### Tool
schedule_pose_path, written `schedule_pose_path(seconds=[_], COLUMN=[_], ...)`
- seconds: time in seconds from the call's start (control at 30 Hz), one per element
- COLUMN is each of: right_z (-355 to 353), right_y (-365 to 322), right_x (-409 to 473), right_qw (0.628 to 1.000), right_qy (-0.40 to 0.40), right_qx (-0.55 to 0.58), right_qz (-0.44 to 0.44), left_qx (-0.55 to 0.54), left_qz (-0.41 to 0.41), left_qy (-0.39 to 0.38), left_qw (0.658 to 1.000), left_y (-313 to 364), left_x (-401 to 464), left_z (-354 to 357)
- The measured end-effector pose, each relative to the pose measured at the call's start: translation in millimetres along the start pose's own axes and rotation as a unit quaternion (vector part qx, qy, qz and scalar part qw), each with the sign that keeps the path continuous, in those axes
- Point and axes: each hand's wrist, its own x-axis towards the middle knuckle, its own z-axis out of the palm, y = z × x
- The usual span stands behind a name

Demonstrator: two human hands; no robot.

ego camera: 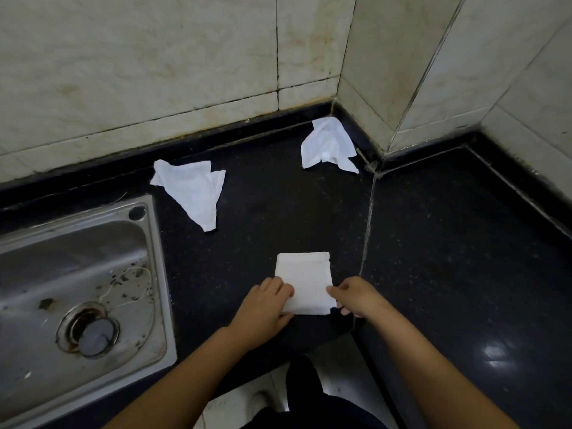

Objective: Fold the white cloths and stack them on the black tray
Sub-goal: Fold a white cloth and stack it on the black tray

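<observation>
Head view, the only one we have. A folded white cloth (303, 281) lies flat on the black counter (448, 243), near its front edge. Our left hand (263, 308) pinches the near left corner, fingers curled over the edge with the thumb under. Our right hand (353, 297) pinches the near right corner the same way. Neither hand holds anything else.

Two more white cloths wait unfolded: a crumpled one (195, 193) just beyond the steel sink (154, 274), and a second crumpled one (328, 145) pushed into the corner against the tiled wall (154, 72). Both sit well apart from the hands.

No black tray shows anywhere here; the counter itself is black, so we cannot tell where the stack belongs.

Risks, as we judge them:
- Lifting by the near corners only may let the folded layers fall open.
- The sink basin looks dirty; a cloth dragged leftward could drop in and soil.
- The cloth lies near the counter's front edge and could slide off.
</observation>
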Motion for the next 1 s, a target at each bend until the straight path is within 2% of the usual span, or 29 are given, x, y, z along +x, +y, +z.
schedule_pose_path(seconds=[0.13,0.3,0.43,0.53,0.67,0.73,0.8,0.9,0.93,1.0], right_z=[2.5,2.7,13.8,25.1,33.9,32.1,26.9,20.9,21.1,23.9], right_y=[2.2,-1.3,1.7,3.7,10.1,9.9,4.6,-10.8,-16.6,-27.0], right_x=[-6.9,-19.1,-21.9,-22.5,-21.3,-19.7,-16.2,-7.1,-3.4,3.7], right_qw=[0.997,0.988,0.984,0.987,0.99,0.987,0.984,0.981,0.982,0.982], right_qy=[0.016,0.054,0.07,0.094,0.132,0.142,0.165,0.182,0.179,0.169], right_qx=[0.071,0.137,0.159,0.119,-0.04,-0.058,-0.034,-0.04,-0.056,-0.089], right_qz=[-0.014,-0.042,-0.046,-0.048,-0.037,-0.039,-0.05,-0.046,-0.036,-0.013], left_qx=[-0.013,-0.129,-0.163,-0.148,-0.055,-0.058,-0.103,-0.177,-0.166,-0.113], left_qz=[-0.013,-0.043,-0.087,-0.094,-0.044,-0.043,-0.08,-0.21,-0.249,-0.298], left_qy=[0.0,0.022,0.033,0.034,-0.01,-0.02,-0.008,0.044,0.038,-0.026], left_qw=[1.0,0.99,0.982,0.984,0.997,0.997,0.991,0.961,0.953,0.947], left_y=[-4.5,-4.4,-7.8,-6.6,-12.5,-17.1,-19.2,-17.3,-15.4,-11.1], left_x=[-0.4,-6.1,-13.7,-17.8,-21.9,-20.5,-15.5,5.9,15.9,34.6], left_z=[2.3,-3.8,-4.7,-4.7,3.3,1.8,-5.9,-17.7,-19.4,-18.6])
